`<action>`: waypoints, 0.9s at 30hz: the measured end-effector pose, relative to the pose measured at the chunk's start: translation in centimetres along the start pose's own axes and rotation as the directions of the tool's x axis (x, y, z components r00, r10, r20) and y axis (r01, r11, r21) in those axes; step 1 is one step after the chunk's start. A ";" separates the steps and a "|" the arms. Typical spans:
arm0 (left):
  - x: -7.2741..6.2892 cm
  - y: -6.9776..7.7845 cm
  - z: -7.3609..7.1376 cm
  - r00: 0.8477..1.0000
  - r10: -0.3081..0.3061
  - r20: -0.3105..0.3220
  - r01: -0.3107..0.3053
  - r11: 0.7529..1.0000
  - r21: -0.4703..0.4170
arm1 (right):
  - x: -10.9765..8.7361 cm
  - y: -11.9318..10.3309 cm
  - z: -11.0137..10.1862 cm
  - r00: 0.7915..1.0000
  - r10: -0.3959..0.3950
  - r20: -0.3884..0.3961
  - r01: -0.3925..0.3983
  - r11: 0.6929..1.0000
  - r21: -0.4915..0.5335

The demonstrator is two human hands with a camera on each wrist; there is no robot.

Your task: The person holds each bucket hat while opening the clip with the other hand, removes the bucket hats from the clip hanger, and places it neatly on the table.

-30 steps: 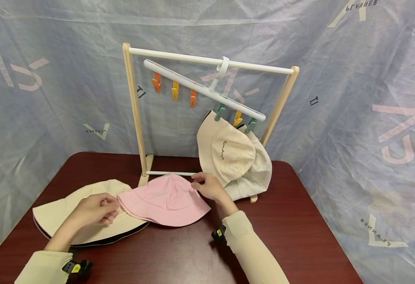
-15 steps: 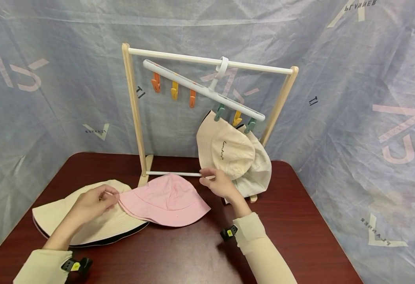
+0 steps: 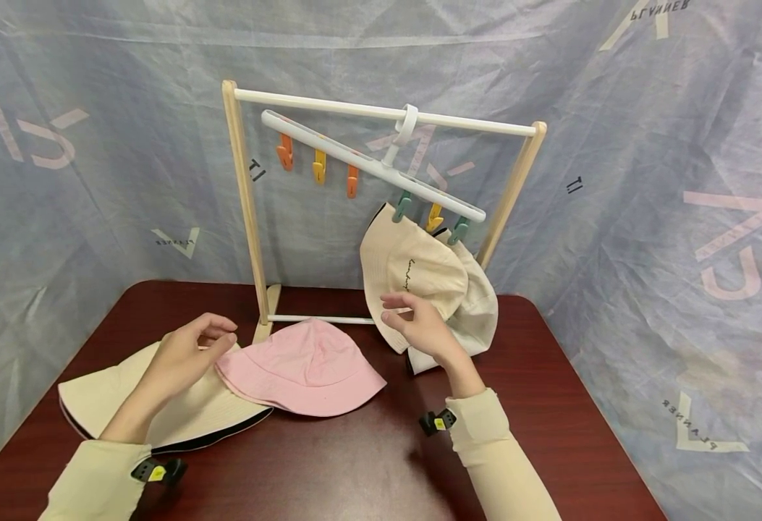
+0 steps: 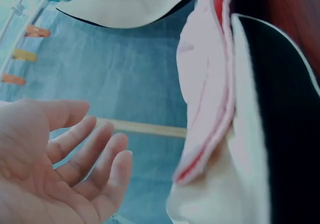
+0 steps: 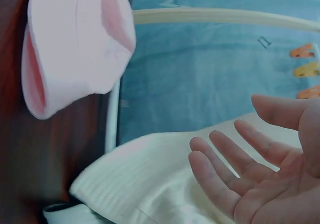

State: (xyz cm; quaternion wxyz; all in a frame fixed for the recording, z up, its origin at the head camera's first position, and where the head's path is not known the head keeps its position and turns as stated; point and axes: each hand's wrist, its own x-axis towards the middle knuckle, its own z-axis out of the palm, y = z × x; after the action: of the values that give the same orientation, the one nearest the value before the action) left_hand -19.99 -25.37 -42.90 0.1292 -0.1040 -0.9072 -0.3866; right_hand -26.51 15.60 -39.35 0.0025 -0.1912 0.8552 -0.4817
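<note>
Open tabletop (image 3: 354, 463) borders the pink hat (image 3: 312, 369); left fingers (image 4: 118, 180) and right fingers (image 5: 212, 184) loose, empty.

The right hand (image 5: 265, 171) showed its palm, the fingers loosely bent and the thumb well apart from them. Behind the fingers spread a cream hat (image 5: 145, 166); whether they touched could not be told. Well beyond the fingertips, a pink hat (image 5: 75, 44) bared its deeper pink lining near a red-brown table (image 5: 50, 154). Past the thumb, a yellow clip (image 5: 306, 70) sat between two orange clips (image 5: 302, 51), and farther off a pale wooden post (image 5: 215, 16) crossed blue-grey cloth (image 5: 190, 79).
</note>
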 end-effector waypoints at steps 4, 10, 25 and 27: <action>0.9 1.2 0.3 0.999 0.035 -0.010 -0.036 0.999 -0.027 | -0.2 -0.6 -1.0 1.000 -0.015 -0.009 0.015 1.000 0.009; 2.8 3.0 1.1 0.993 0.118 -0.008 -0.119 0.989 -0.084 | -0.2 -1.1 -2.2 0.996 -0.066 -0.051 0.067 0.998 0.014; 6.6 6.9 2.5 0.968 0.250 -0.019 -0.250 0.957 -0.147 | 0.5 -3.0 -5.2 0.972 -0.145 -0.185 0.161 0.985 0.070; 7.2 7.5 2.6 0.967 0.255 -0.019 -0.255 0.952 -0.167 | 0.6 -3.4 -5.5 0.969 -0.148 -0.198 0.165 0.984 0.072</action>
State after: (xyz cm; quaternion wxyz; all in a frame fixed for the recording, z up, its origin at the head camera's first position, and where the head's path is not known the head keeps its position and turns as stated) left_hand -25.04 -17.72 -37.32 0.1673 -0.2313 -0.8505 -0.4417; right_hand -27.04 18.37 -33.46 -0.1096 -0.2105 0.8116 -0.5339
